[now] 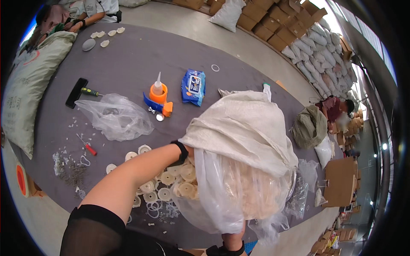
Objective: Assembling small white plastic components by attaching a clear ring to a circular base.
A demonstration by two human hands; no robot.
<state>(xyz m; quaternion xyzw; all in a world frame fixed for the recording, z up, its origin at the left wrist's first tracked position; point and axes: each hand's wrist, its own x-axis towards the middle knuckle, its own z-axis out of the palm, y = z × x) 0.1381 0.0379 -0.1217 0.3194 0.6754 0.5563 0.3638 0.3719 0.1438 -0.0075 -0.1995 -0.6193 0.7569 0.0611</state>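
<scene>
A big off-white woven sack with a clear plastic liner bag lies over the front right of the table, packed with cream plastic parts. Under the sack's left edge reaches my left hand, its fingers hidden by the cloth. From below, my right hand goes up against the bag's bottom, and the plastic covers its fingers. Round cream plastic caps lie heaped between my left forearm and the bag. Clear rings and tiny clear pieces lie in front of them.
The grey-covered table carries an orange bottle holder, blue wipes pack, crumpled plastic bag, black-headed tool, red screwdriver and springs. A full sack leans left. Co-workers sit far left and right.
</scene>
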